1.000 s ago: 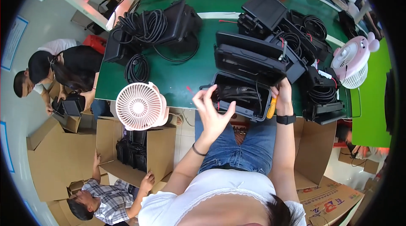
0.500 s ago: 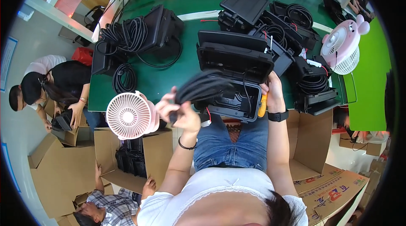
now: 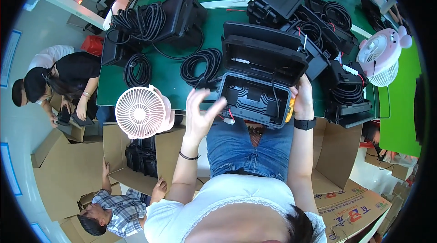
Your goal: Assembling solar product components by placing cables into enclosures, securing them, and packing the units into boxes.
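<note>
A black plastic box [image 3: 255, 121] with its lid [image 3: 264, 56] tipped back stands at the table's near edge. Its inside shows ribs and a thin black cable. My right hand [image 3: 303, 99] grips the box's right side, beside a ribbed orange-yellow piece [image 3: 290, 110]. My left hand [image 3: 200, 113] hovers at the box's left side with fingers spread, holding nothing. Just beyond that hand, a coil of black cable [image 3: 214, 56] lies on the green table. A white connector [image 3: 229, 120] on a red wire hangs by the box's near left corner.
Black boxes [image 3: 180, 17] and cable coils [image 3: 138, 70] sit at the left; more open boxes [image 3: 337, 77] crowd the right. A pink fan [image 3: 141, 112] stands near left, another [image 3: 380, 54] far right. Cardboard cartons [image 3: 170, 156] flank me. Co-workers [image 3: 114, 211] handle cartons and boxes at the left.
My left hand has let go of the cable coil, which now lies on the table left of the box. The view has shifted slightly. My right hand stays on the box.
</note>
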Demonstrator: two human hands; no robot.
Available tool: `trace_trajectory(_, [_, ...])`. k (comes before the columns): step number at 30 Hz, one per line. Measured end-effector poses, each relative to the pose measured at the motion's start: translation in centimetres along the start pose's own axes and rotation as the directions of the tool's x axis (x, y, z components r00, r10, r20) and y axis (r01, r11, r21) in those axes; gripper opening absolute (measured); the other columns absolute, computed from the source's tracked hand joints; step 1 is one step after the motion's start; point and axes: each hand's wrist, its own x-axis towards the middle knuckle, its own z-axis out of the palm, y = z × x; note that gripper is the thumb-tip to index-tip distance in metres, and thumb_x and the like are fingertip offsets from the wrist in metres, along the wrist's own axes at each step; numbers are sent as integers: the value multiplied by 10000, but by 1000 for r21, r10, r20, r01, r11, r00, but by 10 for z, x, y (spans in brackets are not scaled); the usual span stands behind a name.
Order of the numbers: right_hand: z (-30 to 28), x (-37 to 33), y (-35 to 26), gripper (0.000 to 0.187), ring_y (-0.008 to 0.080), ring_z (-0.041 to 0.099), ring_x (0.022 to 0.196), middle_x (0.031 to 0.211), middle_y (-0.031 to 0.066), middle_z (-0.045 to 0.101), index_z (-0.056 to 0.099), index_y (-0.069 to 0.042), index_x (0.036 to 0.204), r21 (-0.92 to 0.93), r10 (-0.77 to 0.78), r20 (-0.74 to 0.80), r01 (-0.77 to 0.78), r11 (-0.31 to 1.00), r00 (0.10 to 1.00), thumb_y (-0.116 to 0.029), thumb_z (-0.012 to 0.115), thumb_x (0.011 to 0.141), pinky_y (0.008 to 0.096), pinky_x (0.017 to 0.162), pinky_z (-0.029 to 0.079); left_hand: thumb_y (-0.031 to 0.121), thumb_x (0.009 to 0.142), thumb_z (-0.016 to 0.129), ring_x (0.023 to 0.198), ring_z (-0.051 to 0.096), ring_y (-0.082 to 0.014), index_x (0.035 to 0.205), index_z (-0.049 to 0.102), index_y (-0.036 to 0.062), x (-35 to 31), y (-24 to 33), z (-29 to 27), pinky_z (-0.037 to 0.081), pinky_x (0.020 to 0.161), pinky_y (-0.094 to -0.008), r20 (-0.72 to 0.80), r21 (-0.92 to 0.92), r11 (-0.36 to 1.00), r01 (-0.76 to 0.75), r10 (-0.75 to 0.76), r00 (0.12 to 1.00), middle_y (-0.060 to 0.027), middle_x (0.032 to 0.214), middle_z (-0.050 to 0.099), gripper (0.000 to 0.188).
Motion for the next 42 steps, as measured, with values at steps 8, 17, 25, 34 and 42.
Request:
trace_trajectory(8, [14, -3, -3, 213, 60, 395, 479, 800, 12, 594, 573, -70, 1025, 45, 22, 16, -23, 999, 1000, -185, 394, 1022, 184, 430, 329, 118, 754, 700, 829, 498, -111, 1168, 674, 361, -12, 17, -9, 437, 778, -312, 173, 116, 927, -357, 335, 926, 32, 953, 512, 481])
trace_trajectory(17, [4, -1, 2, 223, 59, 381, 442, 717, 10, 574, 566, -50, 1033, 53, -28, 74, 24, 998, 997, -160, 373, 1019, 193, 411, 322, -32, 763, 725, 918, 634, -229, 1141, 663, 43, 30, 55, -7, 537, 758, -307, 89, -476, 853, 213, -194, 977, -129, 1076, 588, 391])
trace_trajectory(25, [2, -2, 4, 229, 65, 377, 464, 778, 18, 599, 576, -53, 1048, 69, -18, 84, 12, 998, 996, -167, 379, 1024, 197, 430, 333, 542, 803, 652, 872, 597, -246, 1159, 635, 19, 59, 60, 17, 486, 782, -362, 463, 30, 999, 33, -43, 886, -97, 1008, 597, 633])
trace_trajectory(34, [1, -5, 5, 209, 59, 386, 493, 784, 1, 590, 580, -74, 1051, 61, -34, 75, 29, 998, 997, -177, 400, 1023, 197, 447, 337, 620, 701, 662, 873, 650, -285, 1326, 543, 253, 71, 56, 11, 577, 692, -356, 437, -178, 977, -120, 188, 880, -114, 1184, 548, 734])
trace_trajectory(42, [9, -15, -9, 380, 10, 389, 523, 877, -24, 614, 466, -137, 1367, -25, -138, 209, 146, 989, 968, -275, 511, 1016, 147, 429, 355, 552, 649, 701, 582, 572, -142, 1357, 530, 223, 58, 60, 17, 479, 529, -258, 588, 65, 979, -192, 118, 800, 3, 651, 548, 799])
